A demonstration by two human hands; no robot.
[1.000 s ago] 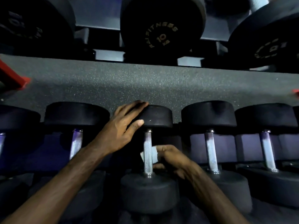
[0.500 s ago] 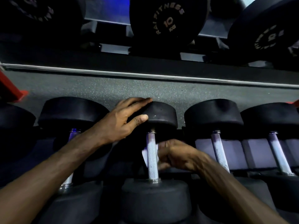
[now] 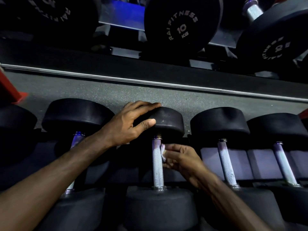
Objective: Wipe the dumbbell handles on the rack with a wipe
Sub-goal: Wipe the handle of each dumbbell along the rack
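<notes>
Left hand (image 3: 131, 125) is resting flat-fingered on the far dumbbell head (image 3: 166, 121), steadying it. Right hand (image 3: 181, 157) is pinching the soft, light wipe (image 3: 163, 151) at 3 o'clock of the stiff knurled handle (image 3: 157, 164); likely heavy, grippy.

A small white crumpled wipe (image 3: 163, 151) sits against the right side of a shiny silver metal dumbbell handle (image 3: 157, 165), near its top end. The bumpy handle runs straight between two round black rubber weights (image 3: 168, 120). More silver handles (image 3: 226, 164) lie in a row beside it.
</notes>
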